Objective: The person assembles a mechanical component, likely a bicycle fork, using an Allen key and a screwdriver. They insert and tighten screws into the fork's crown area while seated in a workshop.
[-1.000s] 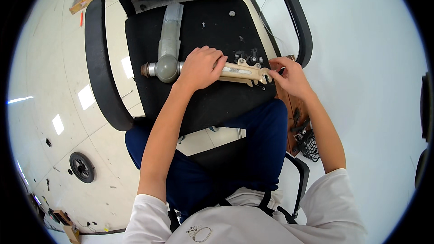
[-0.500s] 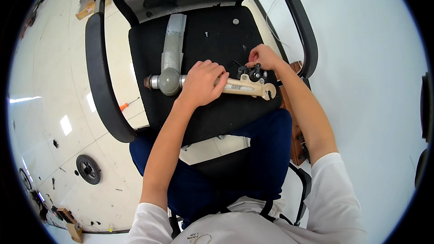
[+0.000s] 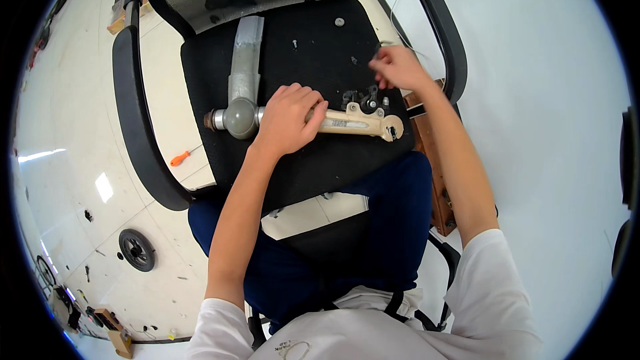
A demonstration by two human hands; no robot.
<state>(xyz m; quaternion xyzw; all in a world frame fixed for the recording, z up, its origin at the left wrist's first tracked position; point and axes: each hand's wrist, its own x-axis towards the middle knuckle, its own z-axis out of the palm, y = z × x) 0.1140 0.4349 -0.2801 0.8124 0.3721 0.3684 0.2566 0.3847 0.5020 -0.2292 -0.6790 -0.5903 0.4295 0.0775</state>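
Note:
A beige fork leg (image 3: 347, 123) lies across the black chair seat (image 3: 287, 170), joined at its left to a grey tube (image 3: 245, 60) with a rounded knuckle. My left hand (image 3: 291, 119) wraps over the leg's left half, fingers closed round it. On the leg's far side, near its slotted right end, sits a black brake caliper (image 3: 369, 99). My right hand (image 3: 398, 69) is raised just beyond the caliper and apart from it. Its fingers are pinched, and a thin dark tool (image 3: 382, 46) shows above them, too blurred to name exactly.
A small bolt (image 3: 295, 44), a round washer-like piece (image 3: 339, 22) and a small dark part (image 3: 354, 61) lie on the seat. Armrests (image 3: 143, 120) flank it. On the floor at left are an orange-handled screwdriver (image 3: 181, 158) and a small wheel (image 3: 137, 250). A brown wooden box (image 3: 440, 203) stands at right.
My right hand has lifted off the caliper and moved farther away from me. My left hand keeps its hold on the fork leg. The whole view has shifted slightly.

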